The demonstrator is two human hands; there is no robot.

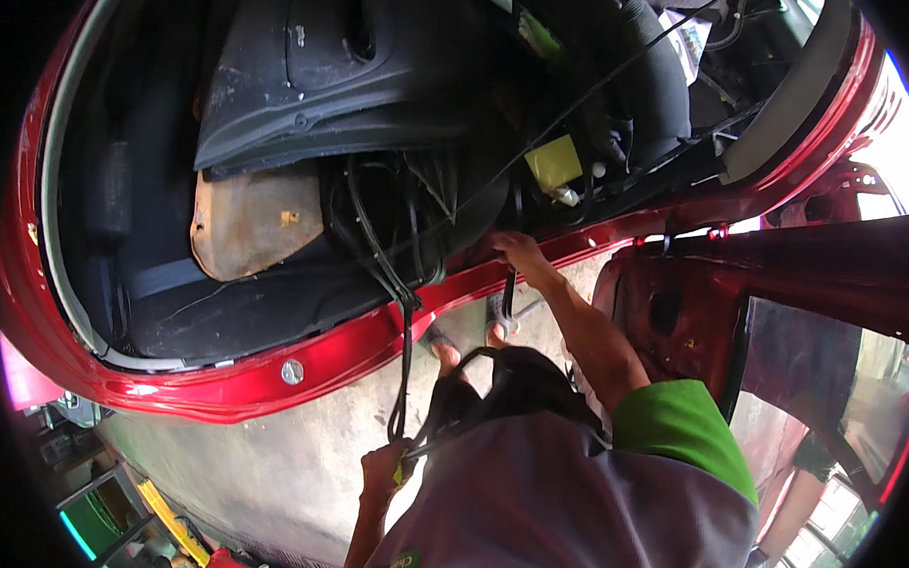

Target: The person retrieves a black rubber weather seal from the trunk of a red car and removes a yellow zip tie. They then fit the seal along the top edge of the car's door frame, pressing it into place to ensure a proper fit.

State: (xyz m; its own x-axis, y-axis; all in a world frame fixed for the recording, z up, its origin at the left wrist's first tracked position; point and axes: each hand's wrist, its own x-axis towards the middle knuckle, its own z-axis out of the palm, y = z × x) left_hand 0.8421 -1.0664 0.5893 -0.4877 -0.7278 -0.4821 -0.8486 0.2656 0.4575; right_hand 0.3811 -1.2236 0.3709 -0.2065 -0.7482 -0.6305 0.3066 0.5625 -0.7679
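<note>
A long black rubber strip, like a door seal (406,361), hangs out over the sill of a red car (248,386) and loops in front of my body. Low down, to the left of my apron, my left hand (383,469) is closed around it. A small yellow piece (406,468) shows beside that hand; what it is I cannot make out. My right hand (519,254) reaches forward to the red sill, its fingers curled at the edge. A length of the black strip drops from beneath these fingers, which pinch it.
Inside the car lie a dark plastic trim panel (369,117), a tan, stained panel (257,223) and a yellow card (554,163). A red door (665,297) stands swung out to the right. My feet are on the concrete floor (220,462).
</note>
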